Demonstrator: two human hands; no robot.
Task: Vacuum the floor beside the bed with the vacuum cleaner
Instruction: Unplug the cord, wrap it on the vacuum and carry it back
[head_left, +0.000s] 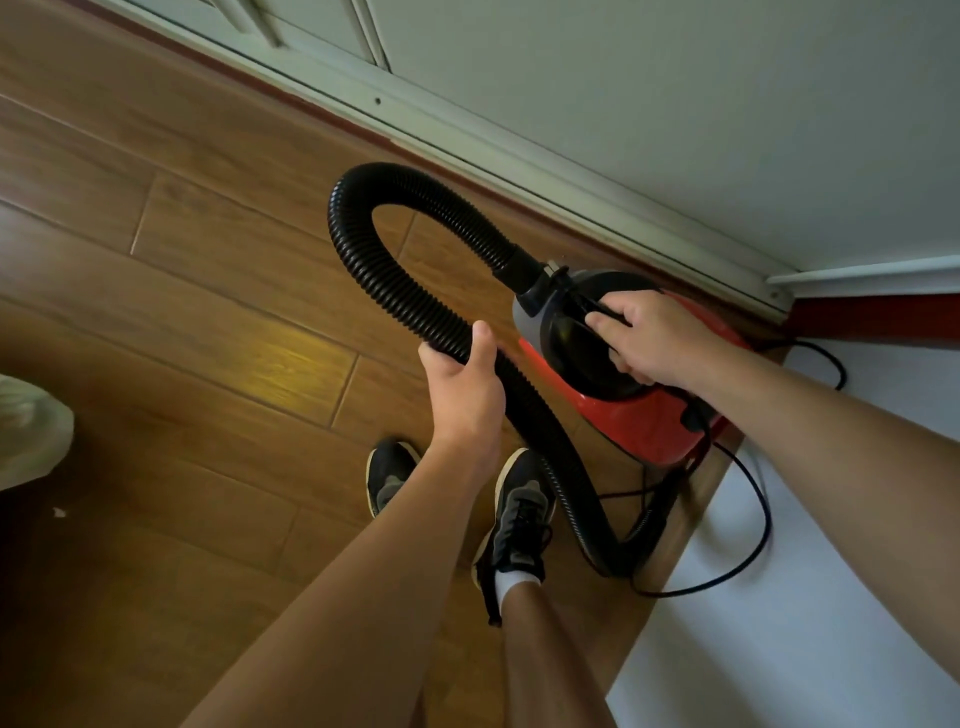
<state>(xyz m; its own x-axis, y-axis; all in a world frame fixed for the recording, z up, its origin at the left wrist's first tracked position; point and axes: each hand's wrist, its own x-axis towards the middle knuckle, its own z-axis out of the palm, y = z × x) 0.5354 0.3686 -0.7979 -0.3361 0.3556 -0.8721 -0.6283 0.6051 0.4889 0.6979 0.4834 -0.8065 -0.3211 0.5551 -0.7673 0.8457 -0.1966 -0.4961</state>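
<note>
A red and black canister vacuum cleaner (618, 410) is at the right, close to the wall corner. My right hand (649, 338) is closed around its black carry handle on top. A ribbed black hose (363, 244) loops up from the vacuum's front, curves left and comes back down. My left hand (467, 384) grips this hose mid-length. Below my hand the hose runs past my right shoe and bends back toward the wall. The hose's nozzle end is hidden. The wooden floor (182, 312) spreads to the left.
A thin black power cord (753, 499) trails along the white wall (779, 623) at the right. My two black shoes (514, 514) stand on the floor below the vacuum. White cupboard doors with a sliding rail (467, 140) run across the top. A pale object (31, 431) sits at the left edge.
</note>
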